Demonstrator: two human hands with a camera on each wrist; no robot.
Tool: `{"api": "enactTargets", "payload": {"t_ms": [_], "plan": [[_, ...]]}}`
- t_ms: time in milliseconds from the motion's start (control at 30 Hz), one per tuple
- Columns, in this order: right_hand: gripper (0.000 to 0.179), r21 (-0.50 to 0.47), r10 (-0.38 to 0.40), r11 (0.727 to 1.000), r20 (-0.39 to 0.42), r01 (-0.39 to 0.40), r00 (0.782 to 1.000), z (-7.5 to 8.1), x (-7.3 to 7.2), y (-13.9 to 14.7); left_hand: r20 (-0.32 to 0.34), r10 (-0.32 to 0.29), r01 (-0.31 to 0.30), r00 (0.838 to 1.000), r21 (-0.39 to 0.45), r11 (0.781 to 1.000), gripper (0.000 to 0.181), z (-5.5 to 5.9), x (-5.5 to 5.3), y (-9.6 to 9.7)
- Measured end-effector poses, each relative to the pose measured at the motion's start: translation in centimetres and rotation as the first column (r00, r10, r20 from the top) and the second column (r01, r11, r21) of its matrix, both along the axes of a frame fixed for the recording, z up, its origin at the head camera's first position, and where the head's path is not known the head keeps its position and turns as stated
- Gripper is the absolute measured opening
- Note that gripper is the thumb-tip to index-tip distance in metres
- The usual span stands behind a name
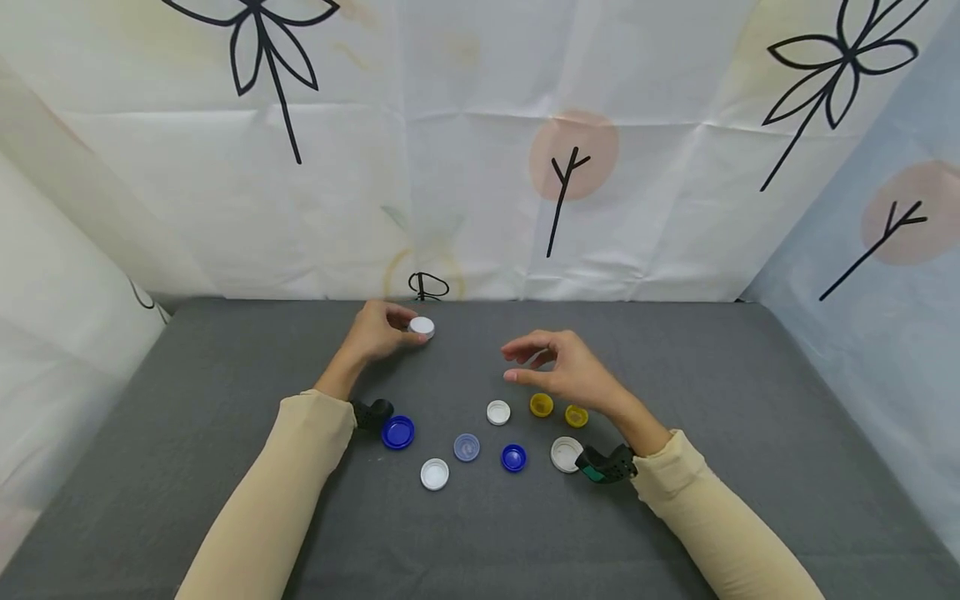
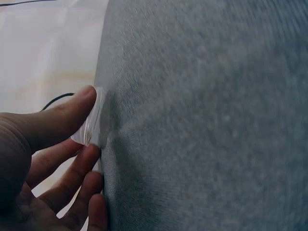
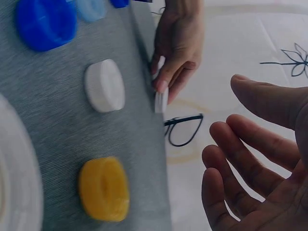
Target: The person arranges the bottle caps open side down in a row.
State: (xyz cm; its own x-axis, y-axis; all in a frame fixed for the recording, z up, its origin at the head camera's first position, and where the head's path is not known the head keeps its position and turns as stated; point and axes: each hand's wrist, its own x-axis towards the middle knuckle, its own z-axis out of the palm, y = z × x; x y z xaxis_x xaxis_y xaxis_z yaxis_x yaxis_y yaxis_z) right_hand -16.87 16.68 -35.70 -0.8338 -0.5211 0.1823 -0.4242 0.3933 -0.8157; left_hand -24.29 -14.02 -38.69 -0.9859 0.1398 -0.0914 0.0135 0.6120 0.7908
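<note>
At the far side of the grey table, my left hand [image 1: 377, 330] pinches a white bottle cap [image 1: 422, 327] between thumb and fingers. In the left wrist view this cap [image 2: 91, 120] is seen edge-on, close over the cloth, partly covered by the thumb. My right hand [image 1: 558, 362] hovers with relaxed, slightly bent fingers and holds nothing. Just below it in the head view lie two yellow caps [image 1: 542, 406] and a small white cap [image 1: 498, 412]. The right wrist view shows the right hand [image 3: 260, 163] with thumb and fingers apart.
Nearer the front lie a large blue cap [image 1: 397, 432], a pale blue cap [image 1: 467, 447], a smaller blue cap [image 1: 513, 457] and a white cap [image 1: 435, 474]. A larger white cap [image 1: 566, 454] is partly behind the right wrist camera [image 1: 609, 464]. A patterned white curtain [image 1: 465, 200] stands behind the table.
</note>
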Motion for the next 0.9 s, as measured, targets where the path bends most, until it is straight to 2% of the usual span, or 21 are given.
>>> {"api": "enactTargets", "payload": {"t_ms": [267,500,633,767,900], "plan": [[0.035,0.036,0.007,0.999,0.012,-0.008,1.000,-1.2,0.1,0.3,-0.018,0.064,-0.065,0.998,-0.081,0.995,0.045,-0.4,-0.4,-0.1],[0.039,0.106,0.019,0.994,0.013,-0.021,1.000,-2.2,0.0,0.5,-0.024,0.074,-0.076,0.997,-0.099,0.992,0.049,-0.4,-0.3,-0.2],[0.040,0.132,0.035,0.991,0.009,-0.035,0.999,-2.4,0.0,0.4,-0.089,0.050,-0.059,0.995,-0.097,0.994,0.049,0.3,0.7,0.5],[0.039,0.156,0.055,0.986,-0.010,-0.053,0.998,-2.8,0.1,0.3,-0.169,0.016,-0.037,0.985,-0.127,0.991,0.050,1.4,2.0,1.7],[0.037,0.172,0.061,0.983,-0.025,-0.056,0.998,-3.3,0.1,0.3,-0.174,0.008,-0.034,0.985,-0.145,0.989,0.050,2.2,3.2,2.6]]}}
